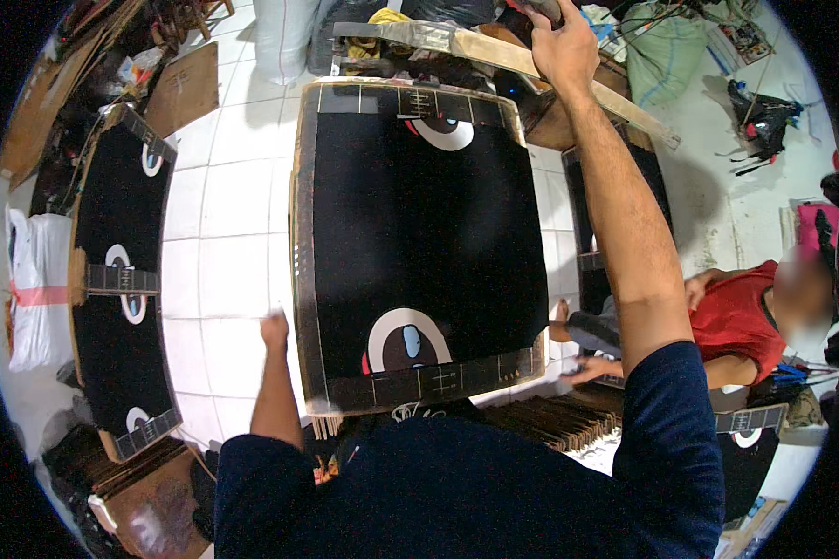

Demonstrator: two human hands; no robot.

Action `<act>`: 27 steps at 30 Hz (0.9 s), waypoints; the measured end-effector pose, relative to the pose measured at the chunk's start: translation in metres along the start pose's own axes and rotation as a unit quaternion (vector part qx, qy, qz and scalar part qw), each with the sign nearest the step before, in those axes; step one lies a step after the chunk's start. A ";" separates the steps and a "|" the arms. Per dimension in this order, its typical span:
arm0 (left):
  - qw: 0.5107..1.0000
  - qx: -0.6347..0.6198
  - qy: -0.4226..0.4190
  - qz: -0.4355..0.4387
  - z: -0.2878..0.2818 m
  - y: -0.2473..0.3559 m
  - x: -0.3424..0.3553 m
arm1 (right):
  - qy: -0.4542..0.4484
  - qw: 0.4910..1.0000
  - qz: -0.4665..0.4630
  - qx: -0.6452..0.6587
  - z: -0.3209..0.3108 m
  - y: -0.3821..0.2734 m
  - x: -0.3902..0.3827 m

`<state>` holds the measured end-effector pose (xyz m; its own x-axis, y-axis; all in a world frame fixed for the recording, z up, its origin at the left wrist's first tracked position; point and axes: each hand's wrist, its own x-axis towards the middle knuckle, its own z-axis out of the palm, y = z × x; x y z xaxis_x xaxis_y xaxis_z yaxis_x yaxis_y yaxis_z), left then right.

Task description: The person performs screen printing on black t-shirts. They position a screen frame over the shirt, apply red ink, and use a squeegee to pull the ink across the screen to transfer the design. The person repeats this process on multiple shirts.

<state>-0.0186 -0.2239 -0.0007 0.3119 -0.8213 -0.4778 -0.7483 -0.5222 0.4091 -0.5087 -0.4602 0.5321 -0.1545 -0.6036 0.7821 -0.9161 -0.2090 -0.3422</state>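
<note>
Though apart, two grips (273,331) (566,58); one central sheet (424,224) with two cartoon eyes (403,345).

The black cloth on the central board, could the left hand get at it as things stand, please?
Probably yes: the left hand appears just off the left edge of the central board, and nothing visible blocks its way to the black cloth, though depth is hard to judge.

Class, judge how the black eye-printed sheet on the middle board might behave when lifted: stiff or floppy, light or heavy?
The black sheet is probably floppy, since it lies flat against the board like thin cloth. It seems light for its size, with little visible thickness.
</note>
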 end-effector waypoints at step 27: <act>0.989 -0.068 0.054 0.120 0.028 -0.092 -0.111 | -0.001 0.993 0.104 -0.058 0.043 0.001 0.066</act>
<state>-0.0006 -0.0783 -0.0075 0.2010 -0.9413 -0.2712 -0.7253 -0.3291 0.6047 -0.5043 -0.5336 0.5610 -0.3438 -0.6267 0.6993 -0.9012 0.0111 -0.4332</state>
